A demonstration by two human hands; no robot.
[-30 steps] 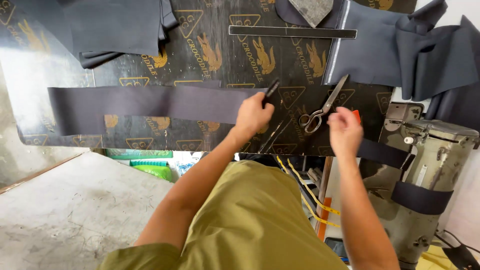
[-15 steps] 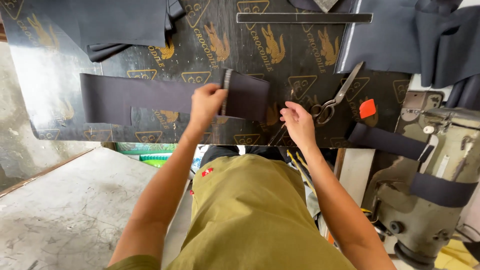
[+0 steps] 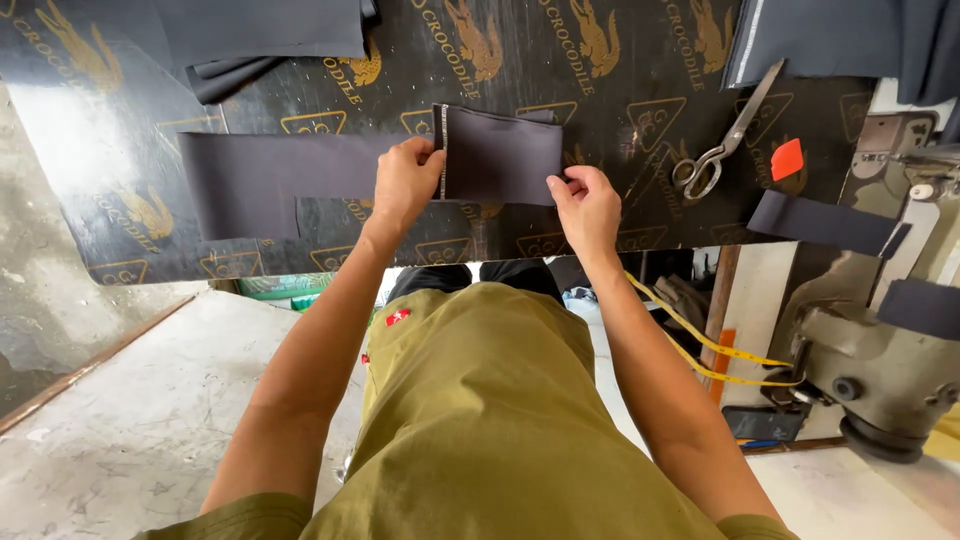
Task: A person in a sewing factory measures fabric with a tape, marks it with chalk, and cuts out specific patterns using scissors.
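The strip (image 3: 300, 180) of dark cloth lay flat on the black table (image 3: 620, 110), near its front edge, and its right end was folded back over itself into a short double part. The left hand (image 3: 405, 180) held the fold at its left edge, where a thin white line of stitches showed; the fingers were curled together and pinched the cloth there. The right hand (image 3: 587, 205) was at the lower right corner of the folded part, and its thumb and first fingers pinched this corner. The scissors (image 3: 722, 140) lay closed on the table to the right, well apart from the hands, and a small orange chalk (image 3: 787, 159) was just beside them. More dark cloth (image 3: 270, 30) lay at the far side of the table. A sewing machine (image 3: 880, 340) stood at the right, with a yellow tape (image 3: 715, 350) hanging near it.
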